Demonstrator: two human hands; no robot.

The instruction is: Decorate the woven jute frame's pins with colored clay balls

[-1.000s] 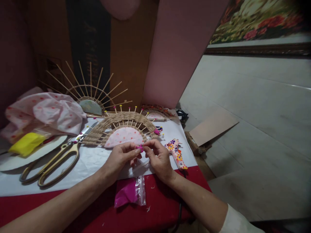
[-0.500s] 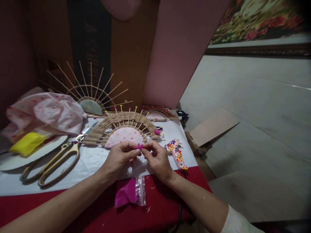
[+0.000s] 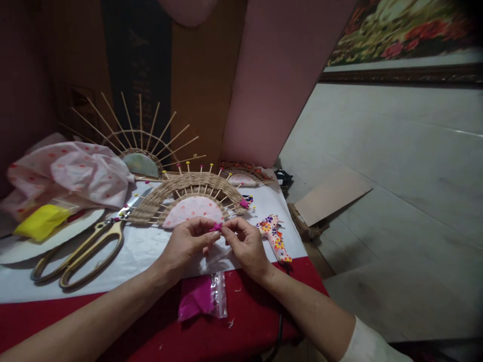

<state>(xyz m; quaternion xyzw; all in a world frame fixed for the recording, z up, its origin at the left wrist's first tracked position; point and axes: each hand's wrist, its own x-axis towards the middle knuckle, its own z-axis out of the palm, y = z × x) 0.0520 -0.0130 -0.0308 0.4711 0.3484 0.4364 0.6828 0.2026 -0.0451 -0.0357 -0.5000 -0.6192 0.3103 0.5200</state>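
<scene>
Between my fingertips is a small magenta clay star [image 3: 216, 227]. My left hand [image 3: 191, 245] pinches it from the left, and my right hand [image 3: 246, 246] pinches its right side. Just behind the hands lies a woven half-round fan [image 3: 192, 183] with a dotted pink fabric centre [image 3: 193, 211]. Its stick ends carry yellow and magenta tips, and a magenta star [image 3: 244, 203] sits at its right end. Below my hands, a zip bag of magenta clay [image 3: 199, 297] rests on the red cloth.
Large scissors [image 3: 92, 251] lie at left, beside a yellow clay packet [image 3: 42, 222] and crumpled dotted fabric [image 3: 71, 168]. A flower-patterned glue gun [image 3: 274, 238] lies right of my hands. An unfinished stick fan [image 3: 141, 163] stands behind, against cardboard.
My fingers have shifted very slightly around the magenta clay star, which stays between both hands. Nothing else has visibly moved on the table.
</scene>
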